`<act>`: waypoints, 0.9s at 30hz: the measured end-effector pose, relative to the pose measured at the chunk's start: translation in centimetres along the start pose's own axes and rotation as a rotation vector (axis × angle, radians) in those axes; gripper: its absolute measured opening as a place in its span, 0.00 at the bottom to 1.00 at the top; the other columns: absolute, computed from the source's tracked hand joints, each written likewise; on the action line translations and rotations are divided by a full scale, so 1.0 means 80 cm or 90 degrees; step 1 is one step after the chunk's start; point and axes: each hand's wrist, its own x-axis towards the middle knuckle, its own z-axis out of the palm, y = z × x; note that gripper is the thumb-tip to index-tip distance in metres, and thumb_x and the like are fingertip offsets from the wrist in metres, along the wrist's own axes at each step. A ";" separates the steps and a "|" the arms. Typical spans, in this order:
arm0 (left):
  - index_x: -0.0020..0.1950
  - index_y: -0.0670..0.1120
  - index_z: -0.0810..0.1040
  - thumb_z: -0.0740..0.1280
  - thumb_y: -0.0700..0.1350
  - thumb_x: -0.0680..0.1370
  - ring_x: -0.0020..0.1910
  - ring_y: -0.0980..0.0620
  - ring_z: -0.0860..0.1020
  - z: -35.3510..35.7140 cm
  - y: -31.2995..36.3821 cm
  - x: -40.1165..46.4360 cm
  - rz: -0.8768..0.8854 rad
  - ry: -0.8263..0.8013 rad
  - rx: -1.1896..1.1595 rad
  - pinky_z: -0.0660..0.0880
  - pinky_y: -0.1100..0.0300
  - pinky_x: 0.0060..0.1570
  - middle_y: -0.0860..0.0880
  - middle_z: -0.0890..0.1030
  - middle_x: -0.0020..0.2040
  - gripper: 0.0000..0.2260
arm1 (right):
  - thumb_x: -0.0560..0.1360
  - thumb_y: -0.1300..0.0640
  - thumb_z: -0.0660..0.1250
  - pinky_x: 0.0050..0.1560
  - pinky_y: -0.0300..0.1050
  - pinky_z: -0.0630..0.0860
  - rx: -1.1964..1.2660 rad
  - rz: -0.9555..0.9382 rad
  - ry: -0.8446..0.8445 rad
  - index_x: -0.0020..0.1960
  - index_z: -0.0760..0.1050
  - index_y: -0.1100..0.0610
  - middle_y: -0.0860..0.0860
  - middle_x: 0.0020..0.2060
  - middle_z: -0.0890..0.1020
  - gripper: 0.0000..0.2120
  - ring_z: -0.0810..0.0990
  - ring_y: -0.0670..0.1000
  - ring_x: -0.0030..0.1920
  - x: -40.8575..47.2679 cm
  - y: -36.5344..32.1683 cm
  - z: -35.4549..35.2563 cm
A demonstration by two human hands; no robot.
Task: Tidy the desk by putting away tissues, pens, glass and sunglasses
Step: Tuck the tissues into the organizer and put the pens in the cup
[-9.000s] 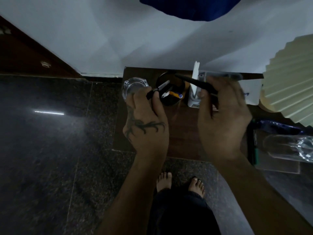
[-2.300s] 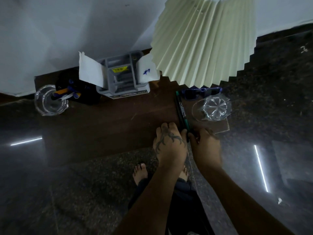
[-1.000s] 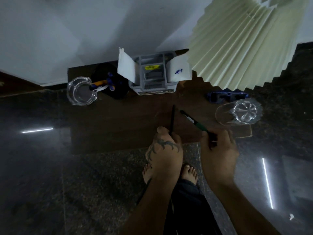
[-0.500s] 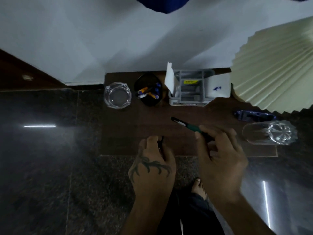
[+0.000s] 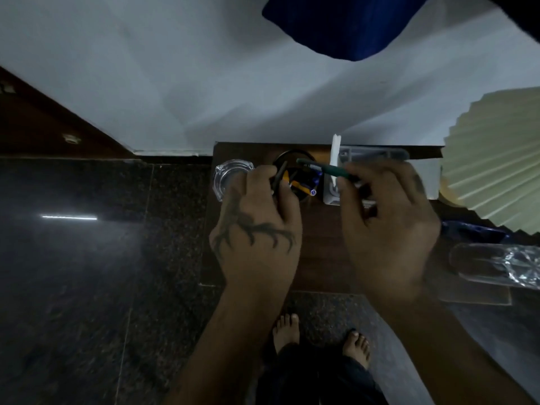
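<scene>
Bringing in: two pens, one in each hand, both carried to the black pen holder (image 5: 295, 159) at the back of the wooden desk (image 5: 321, 258).
Left hand: the left hand (image 5: 257, 226) pinches a dark pen (image 5: 279, 178) between thumb and fingers, its tip pointing up over the holder's rim.
Right hand: the right hand (image 5: 388, 229) grips a green pen (image 5: 327, 168) lying almost level, its far end reaching over the holder's mouth.
Holder: blue and orange pens (image 5: 304, 187) already stand inside it.
Done, by my reading: some pens are stowed; a white tissue (image 5: 335, 159) stands in the grey organiser (image 5: 377, 154) just right of the holder.
In hand: neither carried pen is let go yet.
Left to do: the blue sunglasses (image 5: 476, 232) lie on the desk near the pleated lampshade (image 5: 496, 159); a clear drinking glass (image 5: 496, 266) lies on its side at the right edge.
Also there: a glass ashtray (image 5: 226, 176) sits just left of the holder, partly behind the left hand.
Judgement: the pen step looks nearly finished; glass and sunglasses seem untouched.
</scene>
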 end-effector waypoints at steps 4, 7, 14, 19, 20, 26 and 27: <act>0.58 0.47 0.76 0.58 0.52 0.81 0.56 0.48 0.75 0.049 -0.011 0.033 0.092 -0.099 0.084 0.73 0.57 0.50 0.47 0.79 0.53 0.13 | 0.74 0.60 0.68 0.32 0.39 0.69 -0.068 0.021 -0.084 0.50 0.81 0.58 0.55 0.45 0.84 0.06 0.82 0.55 0.37 0.010 0.013 0.039; 0.58 0.47 0.75 0.57 0.49 0.81 0.57 0.47 0.73 0.078 -0.021 0.046 0.108 -0.118 0.084 0.69 0.57 0.50 0.47 0.78 0.55 0.12 | 0.73 0.61 0.69 0.30 0.40 0.70 -0.100 0.017 -0.114 0.49 0.81 0.58 0.55 0.45 0.84 0.05 0.82 0.55 0.37 0.009 0.020 0.061; 0.57 0.45 0.76 0.57 0.43 0.80 0.56 0.44 0.70 0.105 -0.024 0.058 0.113 -0.151 0.096 0.63 0.56 0.41 0.44 0.77 0.55 0.11 | 0.72 0.63 0.69 0.30 0.38 0.66 -0.126 0.031 -0.176 0.48 0.81 0.58 0.54 0.46 0.84 0.06 0.82 0.57 0.37 0.007 0.027 0.086; 0.59 0.47 0.75 0.57 0.44 0.80 0.58 0.44 0.69 0.113 -0.025 0.061 0.108 -0.166 0.119 0.67 0.54 0.44 0.45 0.76 0.56 0.11 | 0.72 0.65 0.68 0.30 0.42 0.69 -0.132 0.039 -0.211 0.50 0.80 0.58 0.55 0.47 0.83 0.08 0.82 0.59 0.40 0.004 0.032 0.092; 0.58 0.47 0.75 0.57 0.45 0.80 0.58 0.44 0.69 0.114 -0.025 0.063 0.106 -0.166 0.125 0.67 0.53 0.44 0.45 0.75 0.56 0.11 | 0.72 0.65 0.68 0.30 0.42 0.68 -0.132 0.043 -0.214 0.50 0.80 0.58 0.55 0.47 0.83 0.08 0.82 0.60 0.40 0.004 0.032 0.093; 0.58 0.47 0.75 0.58 0.46 0.80 0.58 0.45 0.69 0.115 -0.029 0.060 0.102 -0.176 0.126 0.61 0.56 0.42 0.46 0.75 0.57 0.10 | 0.71 0.64 0.68 0.31 0.39 0.65 -0.133 0.044 -0.216 0.51 0.80 0.58 0.54 0.49 0.83 0.09 0.82 0.58 0.39 0.001 0.032 0.093; 0.58 0.47 0.75 0.59 0.46 0.80 0.58 0.45 0.69 0.115 -0.029 0.060 0.103 -0.179 0.127 0.61 0.57 0.42 0.46 0.75 0.57 0.10 | 0.72 0.64 0.68 0.31 0.40 0.66 -0.128 0.049 -0.216 0.51 0.80 0.58 0.54 0.49 0.83 0.09 0.82 0.58 0.39 0.000 0.032 0.092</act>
